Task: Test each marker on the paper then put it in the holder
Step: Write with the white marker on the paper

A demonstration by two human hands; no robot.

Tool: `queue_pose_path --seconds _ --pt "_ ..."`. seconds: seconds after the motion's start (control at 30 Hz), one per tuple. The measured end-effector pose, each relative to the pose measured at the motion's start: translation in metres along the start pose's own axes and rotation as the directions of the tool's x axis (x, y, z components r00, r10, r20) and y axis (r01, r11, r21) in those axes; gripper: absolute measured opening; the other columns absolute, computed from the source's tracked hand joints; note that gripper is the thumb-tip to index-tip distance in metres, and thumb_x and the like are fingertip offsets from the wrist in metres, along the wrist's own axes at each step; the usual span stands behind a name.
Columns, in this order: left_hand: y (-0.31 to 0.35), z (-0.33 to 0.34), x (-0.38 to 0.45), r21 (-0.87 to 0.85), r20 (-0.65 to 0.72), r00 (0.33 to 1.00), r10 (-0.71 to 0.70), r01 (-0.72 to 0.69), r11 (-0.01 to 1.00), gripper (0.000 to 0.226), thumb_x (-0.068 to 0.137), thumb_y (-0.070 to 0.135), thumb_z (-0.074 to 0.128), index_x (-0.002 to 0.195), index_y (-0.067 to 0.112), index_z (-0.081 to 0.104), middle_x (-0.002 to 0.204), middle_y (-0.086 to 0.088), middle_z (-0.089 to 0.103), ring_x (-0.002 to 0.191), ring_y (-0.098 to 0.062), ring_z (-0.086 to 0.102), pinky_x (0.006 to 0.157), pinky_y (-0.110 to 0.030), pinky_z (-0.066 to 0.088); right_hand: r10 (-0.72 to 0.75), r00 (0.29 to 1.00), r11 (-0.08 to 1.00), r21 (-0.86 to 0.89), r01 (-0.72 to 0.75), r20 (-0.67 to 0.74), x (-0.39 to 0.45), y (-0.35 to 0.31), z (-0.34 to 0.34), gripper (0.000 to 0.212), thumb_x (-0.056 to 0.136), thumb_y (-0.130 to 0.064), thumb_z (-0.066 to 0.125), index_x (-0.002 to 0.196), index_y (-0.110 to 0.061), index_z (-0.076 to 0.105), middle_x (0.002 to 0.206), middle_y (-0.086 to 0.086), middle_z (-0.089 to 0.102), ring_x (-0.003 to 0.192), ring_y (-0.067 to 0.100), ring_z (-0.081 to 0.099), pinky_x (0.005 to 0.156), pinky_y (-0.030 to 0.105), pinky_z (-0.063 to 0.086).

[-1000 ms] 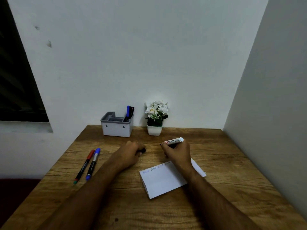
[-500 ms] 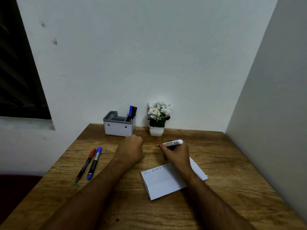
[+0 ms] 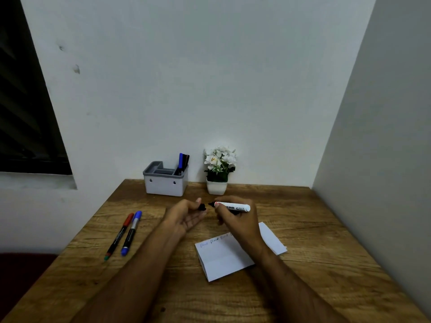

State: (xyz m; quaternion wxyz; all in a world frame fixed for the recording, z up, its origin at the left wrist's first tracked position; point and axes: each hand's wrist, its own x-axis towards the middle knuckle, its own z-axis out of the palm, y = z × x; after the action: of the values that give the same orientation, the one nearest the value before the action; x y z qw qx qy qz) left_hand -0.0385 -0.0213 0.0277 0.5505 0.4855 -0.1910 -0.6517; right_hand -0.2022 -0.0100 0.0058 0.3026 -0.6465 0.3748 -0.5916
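Note:
My right hand (image 3: pixel 238 221) grips a white board marker (image 3: pixel 233 207), lying level above the table with its bare black tip pointing left. My left hand (image 3: pixel 186 215) is turned palm up and pinches the marker's black cap (image 3: pixel 202 207) a short gap from that tip. Below my right wrist lies the white folded paper (image 3: pixel 221 257) with several scribbles along its top edge. The grey holder (image 3: pixel 165 183) stands at the back by the wall with a blue and a dark marker (image 3: pixel 183 163) in its right compartment. A red marker (image 3: pixel 119 236) and a blue marker (image 3: pixel 131 233) lie at the left.
A small white pot of white flowers (image 3: pixel 219 171) stands right of the holder, just behind my hands. The wooden table (image 3: pixel 314 229) meets walls at the back and right. A dark window (image 3: pixel 25 113) is at the left.
My left hand has turned palm up and brought the black cap level with the marker's tip. The marker in my right hand has swung level, and the head camera has tilted up.

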Motion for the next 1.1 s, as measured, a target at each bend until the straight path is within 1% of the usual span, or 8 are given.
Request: queue_pose_path --seconds 0.17,0.37,0.53,0.63,0.77,0.87,1.0,1.1 --pt "-0.003 0.011 -0.008 -0.009 0.03 1.0 -0.001 0.001 1.0 0.012 0.089 -0.007 0.059 0.097 -0.002 0.066 0.094 -0.02 0.073 0.082 -0.031 0.072 0.069 -0.035 0.061 -0.02 1.0 1.0 -0.021 0.02 0.02 -0.002 0.0 -0.003 0.011 0.092 -0.008 0.073 0.089 -0.01 0.082 0.07 0.007 0.076 0.06 0.029 0.072 0.054 0.055 0.059" --pt "-0.007 0.019 -0.013 0.026 0.043 0.999 0.001 -0.002 1.0 0.013 0.087 -0.005 0.062 0.097 -0.001 0.069 0.086 -0.015 0.076 0.071 -0.023 0.074 0.063 -0.032 0.062 0.021 1.0 1.0 -0.014 -0.022 -0.022 -0.003 0.002 -0.004 0.007 0.089 -0.006 0.076 0.087 -0.013 0.075 0.076 0.004 0.075 0.067 0.026 0.073 0.059 0.053 0.062" --pt "-0.007 0.021 -0.016 0.025 0.02 0.999 0.025 -0.026 0.999 0.016 0.084 -0.005 0.066 0.1 -0.004 0.068 0.09 -0.019 0.076 0.073 -0.027 0.075 0.062 -0.031 0.062 0.015 0.998 1.0 0.005 -0.015 -0.053 0.003 0.003 -0.006 0.019 0.089 -0.008 0.079 0.074 -0.007 0.067 0.068 0.013 0.07 0.059 0.031 0.066 0.054 0.037 0.052" --pt "-0.007 0.028 -0.018 -0.005 -0.032 0.997 0.075 -0.075 0.997 0.012 0.083 -0.009 0.067 0.095 -0.008 0.067 0.09 -0.021 0.075 0.072 -0.028 0.074 0.067 -0.033 0.062 0.023 0.997 0.999 0.039 -0.021 -0.067 0.006 0.003 -0.004 0.023 0.09 -0.009 0.078 0.073 -0.002 0.064 0.066 0.02 0.067 0.054 0.024 0.059 0.051 0.029 0.045" --pt "-0.005 0.031 -0.015 -0.02 -0.07 0.99 0.122 -0.123 0.992 0.015 0.082 -0.008 0.069 0.096 -0.008 0.067 0.085 -0.019 0.075 0.073 -0.028 0.071 0.066 -0.034 0.063 0.031 0.997 0.994 0.104 -0.024 -0.072 0.007 0.003 -0.001 0.024 0.091 -0.006 0.076 0.073 0.001 0.064 0.063 0.019 0.067 0.053 0.023 0.06 0.049 0.031 0.047" --pt "-0.003 0.027 -0.013 -0.05 -0.074 0.987 0.146 -0.149 0.988 0.013 0.085 -0.007 0.066 0.097 -0.006 0.067 0.084 -0.016 0.073 0.077 -0.027 0.07 0.074 -0.036 0.062 0.024 0.998 0.992 0.127 -0.017 -0.051 0.011 0.003 0.004 0.02 0.09 -0.002 0.077 0.075 0.003 0.065 0.065 0.02 0.068 0.05 0.021 0.06 0.048 0.028 0.047" --pt "0.003 0.022 -0.011 -0.125 -0.13 0.964 0.234 -0.25 0.96 0.01 0.087 -0.007 0.063 0.095 -0.002 0.067 0.09 -0.017 0.071 0.083 -0.028 0.069 0.072 -0.036 0.061 0.023 0.999 0.986 0.164 -0.029 0.037 0.012 0.003 0.021 0.011 0.089 -0.006 0.08 0.091 0.0 0.071 0.075 0.021 0.072 0.057 0.021 0.065 0.051 0.029 0.051" --pt "0.02 0.009 -0.01 -0.071 -0.223 0.89 0.397 -0.421 0.904 0.01 0.086 -0.006 0.067 0.094 -0.001 0.069 0.09 -0.015 0.071 0.08 -0.024 0.068 0.07 -0.033 0.061 0.071 0.995 0.977 0.198 -0.083 0.065 0.011 0.004 0.025 0.009 0.091 -0.006 0.077 0.098 0.0 0.077 0.081 0.021 0.075 0.065 0.021 0.069 0.057 0.03 0.057"
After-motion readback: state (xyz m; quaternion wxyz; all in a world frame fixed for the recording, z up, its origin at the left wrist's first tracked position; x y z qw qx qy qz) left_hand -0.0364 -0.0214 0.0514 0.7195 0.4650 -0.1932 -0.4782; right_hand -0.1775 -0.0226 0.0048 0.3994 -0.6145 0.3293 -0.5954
